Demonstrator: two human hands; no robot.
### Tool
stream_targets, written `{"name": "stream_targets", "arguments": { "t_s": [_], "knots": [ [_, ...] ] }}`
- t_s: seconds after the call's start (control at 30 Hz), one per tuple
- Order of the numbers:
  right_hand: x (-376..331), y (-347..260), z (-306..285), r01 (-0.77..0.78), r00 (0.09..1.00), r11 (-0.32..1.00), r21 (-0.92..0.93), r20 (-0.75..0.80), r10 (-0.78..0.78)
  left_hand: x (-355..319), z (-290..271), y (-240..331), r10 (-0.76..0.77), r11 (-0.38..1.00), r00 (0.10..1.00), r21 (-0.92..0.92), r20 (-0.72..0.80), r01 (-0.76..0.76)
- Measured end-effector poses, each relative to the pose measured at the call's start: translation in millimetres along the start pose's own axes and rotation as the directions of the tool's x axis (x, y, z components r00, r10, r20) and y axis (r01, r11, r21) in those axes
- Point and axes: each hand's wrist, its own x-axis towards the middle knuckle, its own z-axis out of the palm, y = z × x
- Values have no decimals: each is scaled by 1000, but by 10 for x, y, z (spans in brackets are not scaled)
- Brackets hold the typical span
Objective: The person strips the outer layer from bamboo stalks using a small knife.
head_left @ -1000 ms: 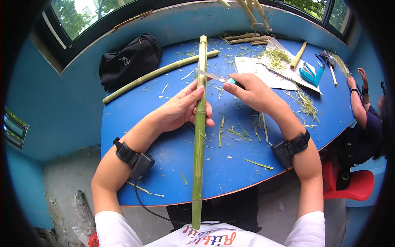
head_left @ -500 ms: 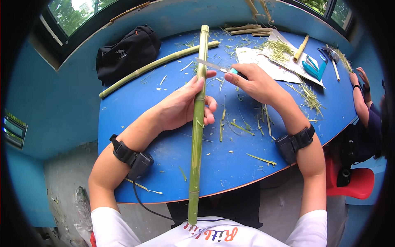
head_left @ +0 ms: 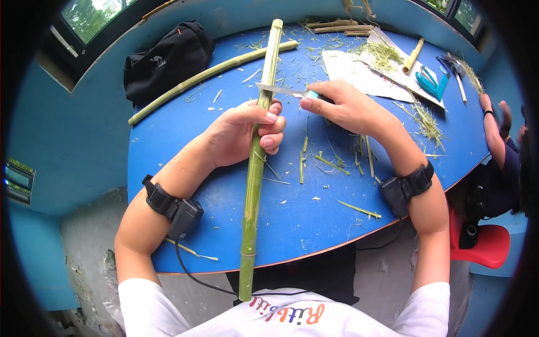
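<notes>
Left hand (head_left: 244, 135) wrapped around the green bamboo stalk (head_left: 255, 168), fingers curled shut on it about a third of the way down. Stalk runs from the chest out over the blue table (head_left: 224, 196), tilted slightly right. Right hand (head_left: 342, 106) closed on a knife (head_left: 283, 90) with a teal handle, blade lying flat across the stalk just above the left fingers. Green shavings (head_left: 331, 163) litter the table beside the right wrist. Second stalk (head_left: 208, 76) and black bag (head_left: 165, 59) sit far left.
</notes>
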Motion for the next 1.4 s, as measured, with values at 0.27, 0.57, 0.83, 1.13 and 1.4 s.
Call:
{"name": "stream_targets", "arguments": {
  "t_s": [0.27, 0.57, 0.83, 1.13, 1.4],
  "knots": [
    [-54, -99, 35, 70, 997, 998, 4, 30, -70, -18, 66, -3, 41, 981, 994, 191, -100, -21],
    [-13, 102, -114, -109, 969, 987, -121, -234, 78, -3, 108, 35, -106, 935, 994, 343, 28, 90],
    [235, 153, -6, -155, 961, 979, -134, -250, 118, -177, 52, 89, 35, 933, 995, 361, -91, 0],
    [79, -250, 160, 57, 998, 995, -85, -28, -59, -151, -14, 38, 104, 936, 990, 346, -93, -66],
    [78, -300, 200, 48, 998, 999, -4, 37, -48, -175, -13, 44, 90, 938, 987, 345, -131, -39]
  ]
}}
